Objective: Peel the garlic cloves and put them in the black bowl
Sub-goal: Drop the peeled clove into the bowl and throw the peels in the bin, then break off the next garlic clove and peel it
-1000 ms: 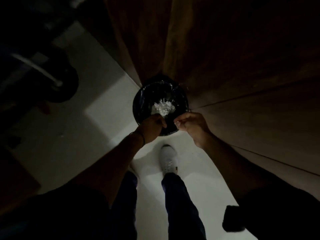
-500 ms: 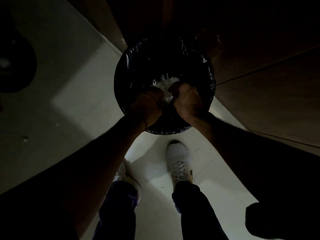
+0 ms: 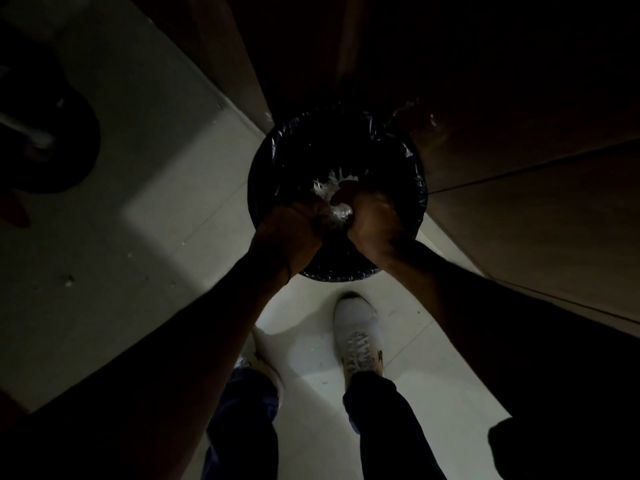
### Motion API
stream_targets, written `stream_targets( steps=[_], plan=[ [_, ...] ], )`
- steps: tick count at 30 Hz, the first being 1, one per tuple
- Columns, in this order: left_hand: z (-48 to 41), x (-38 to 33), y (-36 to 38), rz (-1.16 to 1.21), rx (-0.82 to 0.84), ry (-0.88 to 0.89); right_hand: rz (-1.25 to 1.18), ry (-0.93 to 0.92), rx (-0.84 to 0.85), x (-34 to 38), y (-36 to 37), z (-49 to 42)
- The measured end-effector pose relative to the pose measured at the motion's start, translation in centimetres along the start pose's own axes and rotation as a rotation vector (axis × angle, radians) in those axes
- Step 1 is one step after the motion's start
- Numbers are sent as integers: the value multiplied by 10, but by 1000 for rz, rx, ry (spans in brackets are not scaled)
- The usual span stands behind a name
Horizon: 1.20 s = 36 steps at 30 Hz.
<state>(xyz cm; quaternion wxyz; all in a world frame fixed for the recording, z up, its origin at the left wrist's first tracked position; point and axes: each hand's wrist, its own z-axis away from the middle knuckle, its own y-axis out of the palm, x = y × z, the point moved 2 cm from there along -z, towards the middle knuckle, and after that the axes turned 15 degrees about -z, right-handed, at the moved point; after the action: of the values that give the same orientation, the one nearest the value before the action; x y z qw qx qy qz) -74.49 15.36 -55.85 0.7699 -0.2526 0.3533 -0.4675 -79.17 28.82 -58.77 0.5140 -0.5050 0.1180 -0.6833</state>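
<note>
My two hands, left hand [image 3: 291, 233] and right hand [image 3: 374, 223], are curled knuckles-up and pressed close together, both gripping one white papery clump [image 3: 341, 211] between them. I hold it over the one round bin [image 3: 294, 157] with its black liner, arms reaching straight down and forward. One heap of white scraps [image 3: 327, 183] lies inside, just beyond my fingers. It's too dim to tell whether a garlic clove is in the clump. My two pale shoes [image 3: 358, 336] stand on the tiled floor [image 3: 173, 168] below.
</note>
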Motion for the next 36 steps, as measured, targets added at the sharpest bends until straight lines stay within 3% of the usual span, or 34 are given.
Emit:
stream_targets(
  steps=[3,6,11,22,28,36],
  plan=[
    [12,0,-12,49,-40,-8,-41,-68,-63,7,-11,6],
    [25,-2,-22,100,-52,-51,-72,40,-137,22,-34,12],
    [57,-21,-48,194,-66,-88,-276,-24,74,38,-60,33],
    [158,-55,-126,282,-182,-156,-438,-17,29,105,-140,115],
    [260,-57,-173,260,-256,-190,-533,-41,87,193,-180,195],
    [472,2,-213,378,-517,-453,-565,-204,381,339,-168,314]
  ],
)
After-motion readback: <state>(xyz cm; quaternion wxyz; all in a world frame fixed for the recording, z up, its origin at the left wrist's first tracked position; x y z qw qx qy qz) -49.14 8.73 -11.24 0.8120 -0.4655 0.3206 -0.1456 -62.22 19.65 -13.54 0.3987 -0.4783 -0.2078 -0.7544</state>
